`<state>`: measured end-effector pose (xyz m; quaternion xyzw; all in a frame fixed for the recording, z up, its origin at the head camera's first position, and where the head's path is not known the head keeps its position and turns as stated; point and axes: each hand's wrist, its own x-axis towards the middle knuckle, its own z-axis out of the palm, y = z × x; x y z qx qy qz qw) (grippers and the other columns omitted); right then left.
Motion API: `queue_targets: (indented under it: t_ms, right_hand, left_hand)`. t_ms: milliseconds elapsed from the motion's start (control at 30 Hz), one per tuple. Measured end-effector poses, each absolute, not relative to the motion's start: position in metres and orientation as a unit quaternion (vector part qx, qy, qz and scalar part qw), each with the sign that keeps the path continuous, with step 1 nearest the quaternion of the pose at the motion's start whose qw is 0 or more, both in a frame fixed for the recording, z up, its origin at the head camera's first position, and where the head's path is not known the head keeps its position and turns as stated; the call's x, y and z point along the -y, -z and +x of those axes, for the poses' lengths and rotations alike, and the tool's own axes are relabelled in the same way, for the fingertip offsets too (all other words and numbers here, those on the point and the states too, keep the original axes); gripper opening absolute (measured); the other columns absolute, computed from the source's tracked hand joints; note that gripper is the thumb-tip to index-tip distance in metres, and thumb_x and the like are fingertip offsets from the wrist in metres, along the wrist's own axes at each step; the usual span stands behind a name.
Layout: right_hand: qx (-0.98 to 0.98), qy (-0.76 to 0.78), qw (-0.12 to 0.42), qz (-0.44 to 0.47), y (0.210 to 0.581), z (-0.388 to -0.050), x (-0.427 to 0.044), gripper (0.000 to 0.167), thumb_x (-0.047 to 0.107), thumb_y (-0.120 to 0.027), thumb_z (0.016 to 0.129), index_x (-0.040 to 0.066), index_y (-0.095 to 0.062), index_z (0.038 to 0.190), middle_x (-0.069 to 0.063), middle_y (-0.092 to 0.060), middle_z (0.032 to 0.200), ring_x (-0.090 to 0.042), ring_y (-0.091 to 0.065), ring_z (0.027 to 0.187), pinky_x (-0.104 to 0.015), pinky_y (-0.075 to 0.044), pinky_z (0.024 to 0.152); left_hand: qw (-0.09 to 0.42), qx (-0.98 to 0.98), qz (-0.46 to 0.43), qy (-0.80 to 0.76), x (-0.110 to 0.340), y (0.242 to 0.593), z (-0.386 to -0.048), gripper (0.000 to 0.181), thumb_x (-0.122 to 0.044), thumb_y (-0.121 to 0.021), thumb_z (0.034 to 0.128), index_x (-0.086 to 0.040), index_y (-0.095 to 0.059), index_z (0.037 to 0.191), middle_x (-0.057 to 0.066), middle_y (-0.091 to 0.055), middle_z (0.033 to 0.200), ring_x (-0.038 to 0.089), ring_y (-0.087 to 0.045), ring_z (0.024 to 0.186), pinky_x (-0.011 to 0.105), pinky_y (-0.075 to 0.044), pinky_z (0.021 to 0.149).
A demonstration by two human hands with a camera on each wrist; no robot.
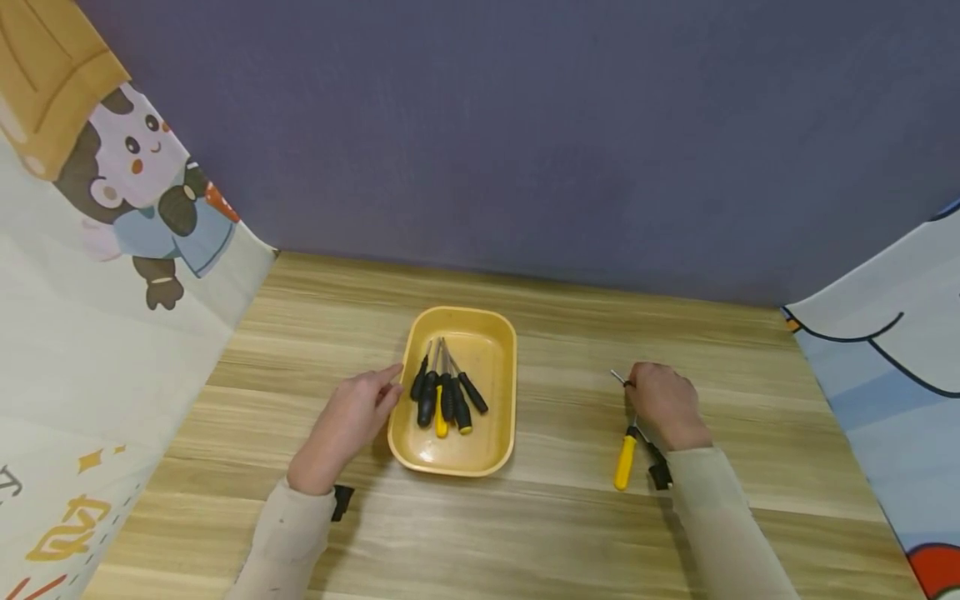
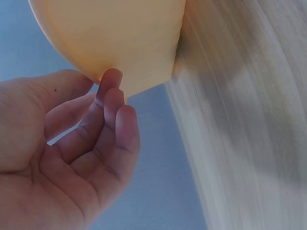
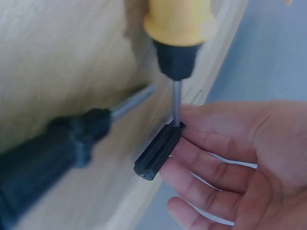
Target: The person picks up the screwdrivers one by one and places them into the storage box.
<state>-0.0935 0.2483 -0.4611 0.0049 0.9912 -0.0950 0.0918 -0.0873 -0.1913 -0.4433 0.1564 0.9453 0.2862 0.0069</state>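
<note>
A yellow plastic tray [image 1: 504,400] holds several screwdrivers [image 1: 447,398] with black or yellow handles. At its left rim is my left hand [image 1: 345,425], fingers curled against the outer wall [image 2: 120,38] and thumb at the edge, gripping it. Away to the right, my right hand [image 1: 663,404] pinches a small screwdriver with a ribbed black handle [image 3: 158,152]. Close by are a yellow-handled screwdriver [image 1: 625,462] and a thicker black-handled screwdriver [image 3: 38,158]. The right hand's back hides most of the pinched screwdriver in the head view.
The tray stands on a wood-grain table [image 1: 562,517]. A dark blue-grey wall [image 1: 525,142] rises behind it, with cartoon-printed sheets [image 1: 90,350] at both sides. A bit of black gear [image 1: 342,502] shows at each wrist.
</note>
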Motion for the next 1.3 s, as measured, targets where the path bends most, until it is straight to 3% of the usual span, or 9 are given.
queue_targets:
  t_ms: [133, 367, 733, 1100, 1300]
  right_hand:
    - [-0.993, 0.085, 0.083, 0.000, 0.454, -0.092, -0.245, 0.017, 0.013, -0.063, 0.096, 0.005, -0.062, 0.081, -0.007, -0.058, 0.070, -0.024, -0.056, 0.060, -0.043, -0.046, 0.051]
    - [-0.983, 0.148, 0.109, 0.018, 0.439, -0.092, -0.233, 0.033, 0.018, -0.056, 0.094, 0.014, -0.047, 0.062, 0.001, -0.038, 0.053, -0.014, -0.032, 0.046, -0.028, -0.030, 0.043]
    - [-0.976, 0.177, 0.126, -0.007, 0.417, -0.099, -0.195, 0.046, 0.025, -0.061, 0.096, 0.018, -0.041, 0.055, 0.006, -0.026, 0.049, -0.010, -0.020, 0.043, -0.025, -0.021, 0.042]
    - [-0.978, 0.169, 0.085, -0.087, 0.387, -0.120, -0.114, 0.048, 0.021, -0.061, 0.092, 0.018, -0.039, 0.050, 0.008, -0.025, 0.045, -0.009, -0.019, 0.042, -0.025, -0.019, 0.042]
    - [-0.973, 0.164, 0.110, -0.116, 0.377, -0.130, -0.065, 0.045, 0.022, -0.064, 0.090, 0.017, -0.042, 0.052, 0.009, -0.027, 0.045, -0.007, -0.026, 0.041, -0.023, -0.024, 0.040]
  left_hand:
    - [0.010, -0.946, 0.154, -0.283, 0.191, 0.443, -0.087, 0.038, -0.013, -0.064, 0.0990, 0.001, -0.061, 0.135, 0.001, -0.058, 0.074, 0.010, -0.048, 0.058, 0.025, -0.046, 0.049]
    - [0.009, -0.947, 0.156, -0.281, 0.192, 0.443, -0.087, 0.039, -0.012, -0.065, 0.0988, 0.001, -0.060, 0.135, 0.001, -0.058, 0.074, 0.011, -0.048, 0.058, 0.025, -0.046, 0.050]
    - [0.009, -0.947, 0.153, -0.284, 0.193, 0.444, -0.086, 0.039, -0.012, -0.065, 0.0986, 0.001, -0.060, 0.135, 0.001, -0.057, 0.073, 0.010, -0.047, 0.056, 0.024, -0.046, 0.048]
    - [0.009, -0.947, 0.149, -0.284, 0.193, 0.444, -0.086, 0.039, -0.012, -0.065, 0.0988, 0.001, -0.060, 0.136, 0.001, -0.057, 0.073, 0.011, -0.047, 0.056, 0.025, -0.046, 0.048]
    - [0.009, -0.946, 0.154, -0.284, 0.192, 0.445, -0.087, 0.039, -0.013, -0.065, 0.0989, 0.001, -0.060, 0.136, 0.002, -0.058, 0.074, 0.010, -0.048, 0.056, 0.024, -0.046, 0.048]
